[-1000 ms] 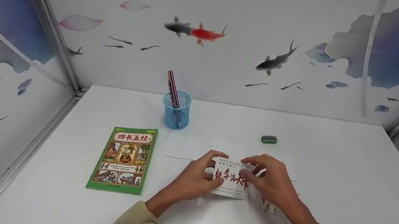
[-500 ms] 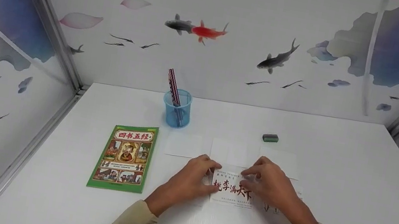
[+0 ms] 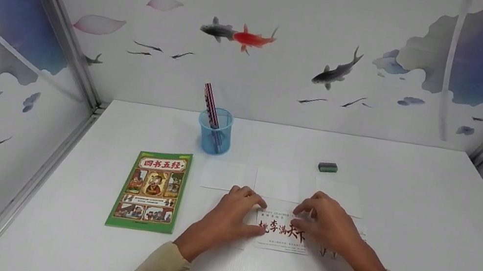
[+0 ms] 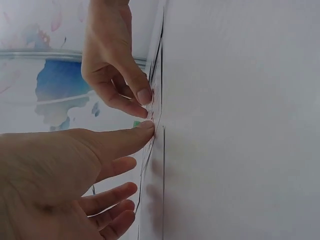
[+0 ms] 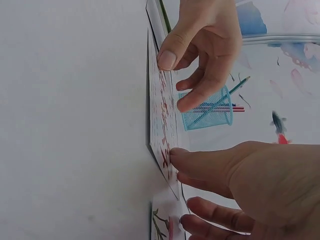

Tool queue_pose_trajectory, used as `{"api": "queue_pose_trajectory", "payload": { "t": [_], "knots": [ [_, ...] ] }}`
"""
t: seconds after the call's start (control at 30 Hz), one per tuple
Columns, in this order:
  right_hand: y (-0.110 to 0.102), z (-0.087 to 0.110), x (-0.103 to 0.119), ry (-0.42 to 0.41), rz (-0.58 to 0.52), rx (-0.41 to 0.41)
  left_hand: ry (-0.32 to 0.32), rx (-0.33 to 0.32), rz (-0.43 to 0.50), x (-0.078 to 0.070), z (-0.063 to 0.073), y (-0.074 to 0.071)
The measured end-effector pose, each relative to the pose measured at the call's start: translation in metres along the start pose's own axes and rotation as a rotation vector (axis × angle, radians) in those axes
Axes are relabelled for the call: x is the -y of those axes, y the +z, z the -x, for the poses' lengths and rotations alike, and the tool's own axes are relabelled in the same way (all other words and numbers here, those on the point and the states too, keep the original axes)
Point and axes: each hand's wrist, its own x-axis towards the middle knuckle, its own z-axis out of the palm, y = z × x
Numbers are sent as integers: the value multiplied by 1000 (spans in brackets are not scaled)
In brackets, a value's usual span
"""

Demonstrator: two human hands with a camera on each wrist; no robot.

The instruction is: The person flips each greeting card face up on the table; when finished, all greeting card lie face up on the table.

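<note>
A white card with red Chinese characters lies on the white table in the head view, between both hands. My left hand is at its left side, thumb tip at the card's edge and the other fingers spread loosely. My right hand is over the card's right part, thumb and index finger touching its face with a gap between them. In the right wrist view the card shows at a steep angle under both thumbs. Partly under the right hand is a card with plant drawings.
Behind the hands lie blank white cards in a row. A green book lies at the left. A blue mesh pen cup with pencils stands at the back, and a small green block lies at the back right.
The lettered card has come down toward me from a raised, tilted position onto the table. My left fingers have loosened from it and moved slightly left; the right hand has shifted little.
</note>
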Motion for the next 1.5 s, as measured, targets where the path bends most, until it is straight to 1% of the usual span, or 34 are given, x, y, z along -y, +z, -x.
{"api": "queue_pose_trajectory", "payload": {
  "t": [0.07,0.17,0.27,0.37,0.5,0.57,0.63,0.73,0.83,0.97,1.03,1.1,1.33,1.5],
  "knots": [
    [0,0,0,3,-2,3,33,35,-8,3,2,-5],
    [0,0,0,-1,-8,7,73,90,-9,9,5,-19],
    [-1,1,1,-18,-4,1,79,131,-6,19,10,-33],
    [-1,2,4,-42,-11,-33,66,160,1,29,16,-45],
    [4,1,17,-90,-43,-70,56,167,0,43,25,-56],
    [10,0,27,-128,-56,-57,40,157,-10,49,29,-60],
    [17,-1,37,-170,-69,-27,29,146,-20,54,32,-63],
    [27,-4,53,-235,-62,14,16,156,-21,57,35,-67],
    [33,-7,69,-263,-18,54,9,197,-16,58,39,-72],
    [37,-14,87,-253,69,154,10,248,-40,57,43,-77],
    [39,-17,92,-247,97,201,22,252,-54,56,44,-77],
    [40,-18,94,-241,105,232,28,250,-67,55,43,-76],
    [43,-20,92,-260,56,263,-5,246,-46,54,44,-73],
    [43,-21,92,-294,31,245,-6,217,-19,56,43,-72]
  ]
}}
